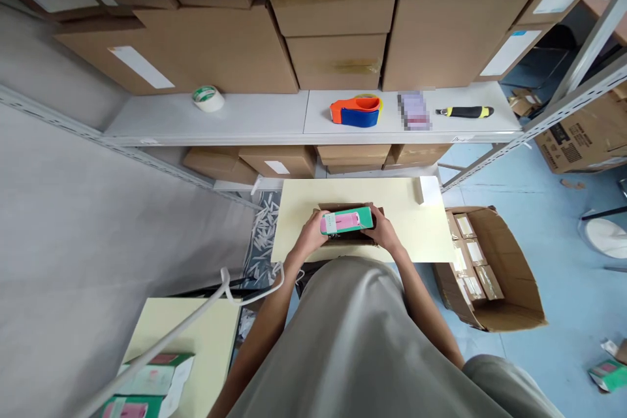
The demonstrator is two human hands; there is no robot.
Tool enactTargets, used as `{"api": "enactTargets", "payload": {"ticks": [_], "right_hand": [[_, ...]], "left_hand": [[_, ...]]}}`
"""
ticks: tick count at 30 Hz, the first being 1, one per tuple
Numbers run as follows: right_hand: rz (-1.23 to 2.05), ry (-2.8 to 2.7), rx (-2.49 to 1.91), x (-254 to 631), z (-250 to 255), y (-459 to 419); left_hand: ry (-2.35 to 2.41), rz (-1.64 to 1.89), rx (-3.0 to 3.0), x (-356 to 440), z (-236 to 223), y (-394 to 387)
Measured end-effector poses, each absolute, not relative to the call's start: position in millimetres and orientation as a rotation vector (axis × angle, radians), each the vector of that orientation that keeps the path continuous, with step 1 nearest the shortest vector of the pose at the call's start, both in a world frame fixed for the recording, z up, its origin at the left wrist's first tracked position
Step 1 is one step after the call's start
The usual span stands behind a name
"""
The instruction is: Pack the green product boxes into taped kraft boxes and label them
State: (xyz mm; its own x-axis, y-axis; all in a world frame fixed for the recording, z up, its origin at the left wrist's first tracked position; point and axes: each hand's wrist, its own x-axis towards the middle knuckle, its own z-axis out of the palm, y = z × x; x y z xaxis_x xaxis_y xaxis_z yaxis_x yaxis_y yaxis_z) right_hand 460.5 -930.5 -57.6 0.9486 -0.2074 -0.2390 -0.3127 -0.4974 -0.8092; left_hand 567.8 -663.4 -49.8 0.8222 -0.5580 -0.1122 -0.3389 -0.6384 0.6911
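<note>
A green product box (347, 220) with a pink picture on it is held between my two hands, slightly tilted. My left hand (313, 232) grips its left end, fingers closed round the edge. At the other end my right hand (382, 230) is closed on the box, some fingertips hidden behind it. Right beneath lies an open brown carton (350, 241) on the pale yellow table (406, 235). How far the green box sits inside the carton, I cannot tell.
A small white box (429, 190) stands at the table's back right. On the shelf (264, 119) are a tape roll (208, 98), a tape dispenser (356, 111) and a cutter knife (465, 112). A large carton (514, 274) with small packed boxes is right; more green boxes (147, 379) lie left.
</note>
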Motion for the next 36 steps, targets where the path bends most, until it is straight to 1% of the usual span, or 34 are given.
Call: {"api": "enactTargets", "payload": {"ticks": [3,7,13,19,22,25,29,31,33,36], "right_hand": [[0.229,0.404,-2.232,465,-62,-933],[0.275,0.386,-2.41,470,-64,-934],[0.483,0.341,-2.54,477,-61,-930],[0.484,0.339,-2.596,477,-65,-926],[0.44,0.322,-2.573,475,-70,-929],[0.295,0.323,-2.512,468,-76,-936],[-0.068,0.539,-2.429,448,-88,-950],[-0.208,0.698,-2.369,438,-96,-957],[-0.244,0.772,-2.305,431,-102,-962],[-0.124,0.767,-2.224,427,-108,-962]], "left_hand": [[-0.662,-0.471,2.348,569,-58,-668],[-0.716,-0.485,2.401,570,-67,-670],[-0.806,-0.455,2.464,571,-79,-670],[-0.852,-0.428,2.612,565,-88,-675],[-0.851,-0.39,2.643,562,-89,-678],[-0.798,-0.27,2.597,558,-86,-675],[-0.467,0.023,2.602,553,-77,-661],[-0.272,0.093,2.624,552,-73,-654],[-0.167,0.062,2.634,553,-72,-650],[-0.153,-0.078,2.63,554,-73,-650]]}}
